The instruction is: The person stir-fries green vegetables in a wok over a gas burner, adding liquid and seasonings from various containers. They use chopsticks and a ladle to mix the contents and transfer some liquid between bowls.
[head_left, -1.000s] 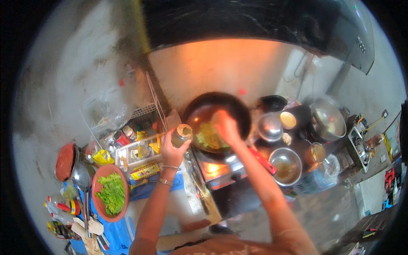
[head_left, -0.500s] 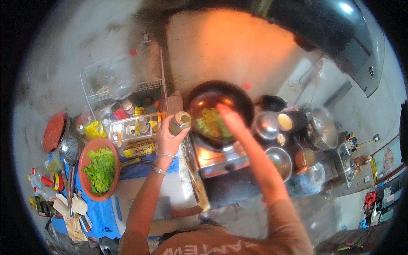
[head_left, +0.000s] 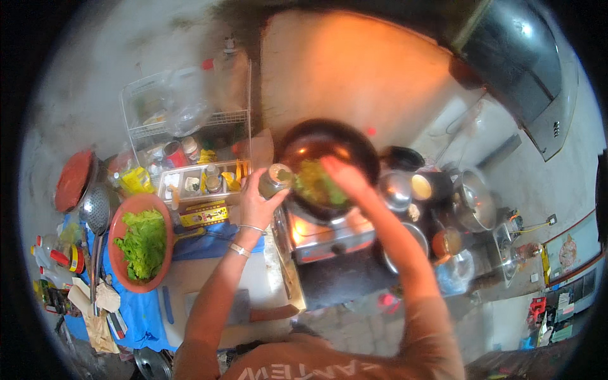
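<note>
Since the earlier frame, your left hand has brought the small jar from beside the wok up to its left rim, tilted toward the greens in the wok. Your right hand has stayed over those greens.

Fingers: your left fingers are curled tight around the jar, gripping its body from below and behind. Your right hand reaches into the wok and is blurred; you cannot tell whether its fingers are spread or pinching the greens.

Location: the wok sits on a single-burner gas stove, with flame glow visible at the front left under the pan.

Hidden or unclear: the jar's contents cannot be made out. Your right forearm covers part of the stove and a steel bowl to its right. The pots further right are small and bent by the lens.

Packages: a white compartment tray with small jars lies left of the wok, with a yellow packet just beside it. A flat yellow-and-red box lies in front of the tray. An orange bowl of lettuce rests on a blue cloth.
</note>
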The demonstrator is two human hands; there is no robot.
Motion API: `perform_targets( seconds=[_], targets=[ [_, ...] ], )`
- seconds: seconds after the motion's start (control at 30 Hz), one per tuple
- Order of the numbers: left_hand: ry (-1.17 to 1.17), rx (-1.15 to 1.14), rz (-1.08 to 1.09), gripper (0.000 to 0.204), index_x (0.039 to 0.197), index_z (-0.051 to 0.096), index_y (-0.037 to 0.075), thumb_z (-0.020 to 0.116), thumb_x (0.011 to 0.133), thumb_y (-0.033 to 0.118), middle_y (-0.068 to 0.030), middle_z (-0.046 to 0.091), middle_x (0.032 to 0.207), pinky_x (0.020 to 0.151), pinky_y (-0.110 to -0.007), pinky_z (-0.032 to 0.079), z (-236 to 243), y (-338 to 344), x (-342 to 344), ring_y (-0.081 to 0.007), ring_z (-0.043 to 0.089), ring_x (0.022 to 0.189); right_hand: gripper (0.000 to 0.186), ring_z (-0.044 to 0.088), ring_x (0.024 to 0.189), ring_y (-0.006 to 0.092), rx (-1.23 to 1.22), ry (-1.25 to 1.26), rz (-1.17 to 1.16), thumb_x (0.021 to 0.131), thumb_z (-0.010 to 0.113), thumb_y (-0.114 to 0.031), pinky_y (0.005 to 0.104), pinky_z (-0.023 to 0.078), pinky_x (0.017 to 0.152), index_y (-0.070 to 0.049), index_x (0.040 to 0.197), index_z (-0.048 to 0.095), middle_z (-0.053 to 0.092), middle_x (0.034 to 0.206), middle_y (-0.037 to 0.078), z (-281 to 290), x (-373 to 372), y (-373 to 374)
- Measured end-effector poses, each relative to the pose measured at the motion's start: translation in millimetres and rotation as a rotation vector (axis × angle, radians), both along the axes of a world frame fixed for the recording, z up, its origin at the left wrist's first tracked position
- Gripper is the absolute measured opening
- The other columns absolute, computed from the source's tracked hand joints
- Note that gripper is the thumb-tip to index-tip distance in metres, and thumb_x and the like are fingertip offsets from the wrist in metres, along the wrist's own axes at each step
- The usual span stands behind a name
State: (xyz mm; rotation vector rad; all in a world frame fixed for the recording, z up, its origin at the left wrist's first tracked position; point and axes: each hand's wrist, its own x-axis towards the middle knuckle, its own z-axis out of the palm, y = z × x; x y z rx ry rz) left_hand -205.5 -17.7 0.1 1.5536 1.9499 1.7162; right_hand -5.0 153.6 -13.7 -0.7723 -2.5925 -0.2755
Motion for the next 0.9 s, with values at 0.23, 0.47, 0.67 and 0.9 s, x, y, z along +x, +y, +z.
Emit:
perform_targets(
  seconds=[0.23, 0.47, 0.67, 0.9],
  targets=[
    [0.031, 0.027, -0.016, 0.055, 0.109, 0.050, 0.005, 0.076, 0.062, 0.017, -0.0147, 0.054, 0.101, 0.080, -0.037, 0.044, 5, 6, 0, -0.0302, 0.054, 0.092, 0.037, 0.060, 0.073, 0.0270, 0.234, -0.039, 0.152, 0.073, 0.047, -0.004, 0.0334, 0.051, 0.057, -0.002, 0.110, 0.042, 0.051, 0.086, 0.014, -6, 3, 34],
    [0.011, 0.016, -0.056, 0.054, 0.107, 0.051, 0.005, 0.076, 0.060, 0.016, -0.0153, 0.055, 0.097, 0.080, -0.038, 0.043, 3, 20, 8, -0.0306, 0.053, 0.092, 0.037, 0.060, 0.075, 0.0289, 0.088, -0.132, 0.119, 0.075, 0.046, -0.004, 0.0350, 0.051, 0.060, -0.001, 0.112, 0.042, 0.052, 0.089, 0.015, -6, 23, 30],
    [0.102, 0.000, -0.141, 0.056, 0.110, 0.050, 0.006, 0.074, 0.061, 0.021, -0.0181, 0.055, 0.101, 0.085, -0.041, 0.040, 6, 53, 22, -0.0343, 0.049, 0.097, 0.046, 0.060, 0.082, 0.0312, -0.011, 0.185, 0.118, 0.073, 0.052, -0.002, 0.0363, 0.050, 0.066, 0.000, 0.117, 0.040, 0.055, 0.100, 0.019, 0, 39, 32],
    [0.349, 0.027, -0.184, 0.056, 0.109, 0.050, 0.006, 0.075, 0.060, 0.016, -0.0170, 0.054, 0.102, 0.085, -0.040, 0.041, 11, 71, 36, -0.0341, 0.050, 0.097, 0.047, 0.059, 0.069, 0.0095, -0.692, 0.836, -0.095, 0.068, 0.067, -0.003, 0.0248, 0.048, 0.062, 0.003, 0.112, 0.051, 0.061, 0.078, 0.011, 2, 31, -21]
  ],
)
